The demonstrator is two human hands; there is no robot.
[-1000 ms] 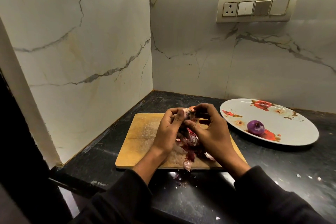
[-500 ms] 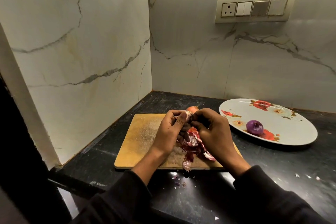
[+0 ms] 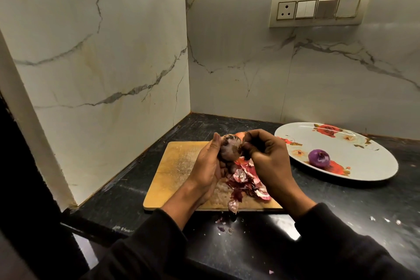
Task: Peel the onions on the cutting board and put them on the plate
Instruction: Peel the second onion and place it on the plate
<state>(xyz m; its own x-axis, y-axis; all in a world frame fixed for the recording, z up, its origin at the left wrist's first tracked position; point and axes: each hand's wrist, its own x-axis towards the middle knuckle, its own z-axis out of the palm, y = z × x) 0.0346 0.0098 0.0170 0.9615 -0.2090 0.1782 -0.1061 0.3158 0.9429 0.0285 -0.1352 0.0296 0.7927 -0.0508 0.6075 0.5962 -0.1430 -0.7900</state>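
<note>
While we peel, we hold the onion up over the wooden cutting board [image 3: 179, 161].

Going left to right: our left hand [image 3: 210, 166] wraps its fingers round the half-peeled onion [image 3: 230, 146], and our right hand [image 3: 268, 157] pinches the skin at its side. We should pull the skin off in small strips and keep a snug hold so it does not slip. The skin scraps [image 3: 245, 183] lie on the board. One peeled purple onion [image 3: 318, 158] sits on the flowered plate [image 3: 368, 166].
</note>
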